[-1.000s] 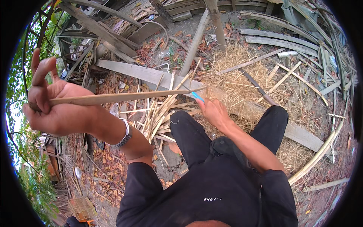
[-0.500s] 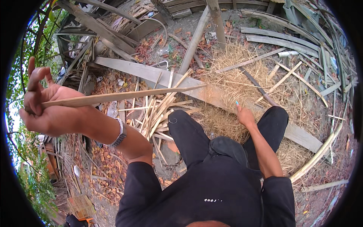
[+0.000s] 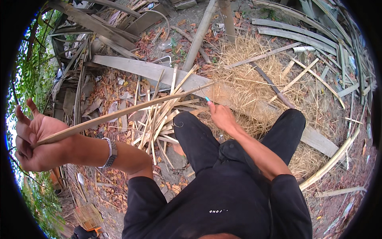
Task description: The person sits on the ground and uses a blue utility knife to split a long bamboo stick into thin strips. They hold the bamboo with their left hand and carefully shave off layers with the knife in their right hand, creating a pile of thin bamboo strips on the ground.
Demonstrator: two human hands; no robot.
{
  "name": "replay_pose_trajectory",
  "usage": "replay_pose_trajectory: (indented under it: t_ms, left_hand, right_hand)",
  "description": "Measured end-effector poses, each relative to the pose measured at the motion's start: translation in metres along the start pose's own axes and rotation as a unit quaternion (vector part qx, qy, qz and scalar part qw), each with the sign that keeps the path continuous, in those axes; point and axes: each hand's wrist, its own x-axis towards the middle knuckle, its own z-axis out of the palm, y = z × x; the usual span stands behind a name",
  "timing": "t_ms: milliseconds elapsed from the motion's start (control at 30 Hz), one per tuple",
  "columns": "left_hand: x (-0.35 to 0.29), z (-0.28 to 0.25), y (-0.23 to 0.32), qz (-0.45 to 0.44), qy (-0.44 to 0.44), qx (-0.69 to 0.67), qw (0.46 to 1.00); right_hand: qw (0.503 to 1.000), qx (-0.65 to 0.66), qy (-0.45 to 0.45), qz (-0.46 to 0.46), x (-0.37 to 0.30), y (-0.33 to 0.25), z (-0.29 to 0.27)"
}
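In my left hand [image 3: 43, 139], out at the far left, is one end of a long flat bamboo strip [image 3: 119, 115]. The strip slants up to the right, its far tip above the grey plank [image 3: 155, 73]. My right hand [image 3: 222, 116] is closed on a small knife [image 3: 207, 98] with a turquoise part showing past the fingers. Its thin blade points up and left, close beneath the strip's tip; whether they touch is hard to see. A loose heap of split bamboo strips [image 3: 159, 119] lies between my left forearm and knee.
Straw-like shavings [image 3: 242, 55] cover the ground and part of the plank. A machete-like tool [image 3: 267, 79] with a dark blade lies on them. A wooden post [image 3: 227, 22] stands ahead. Long curved slats [image 3: 294, 38] lie at the far right, and old timber [image 3: 91, 22] is piled far left.
My right hand has moved left and up from beside my right knee, bringing the knife near the strip's tip. My left hand has dropped lower and outward, tilting the strip more steeply.
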Motion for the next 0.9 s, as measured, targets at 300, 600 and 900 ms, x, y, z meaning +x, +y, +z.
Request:
replay_pose_trajectory:
  t_ms: [300,600,900]
  left_hand:
    - [-0.005,-0.006,0.002,0.012,0.016,0.034,0.999]
    - [-0.011,-0.001,-0.001,0.044,0.056,0.100,0.992]
    - [-0.001,-0.015,-0.022,0.014,0.075,0.083,0.994]
  right_hand:
    - [0.998,-0.014,0.017,0.066,0.043,0.047,0.014]
    - [0.998,0.044,0.020,-0.047,0.059,0.033,0.032]
    - [0.989,-0.132,0.018,0.064,0.090,0.158,0.037]
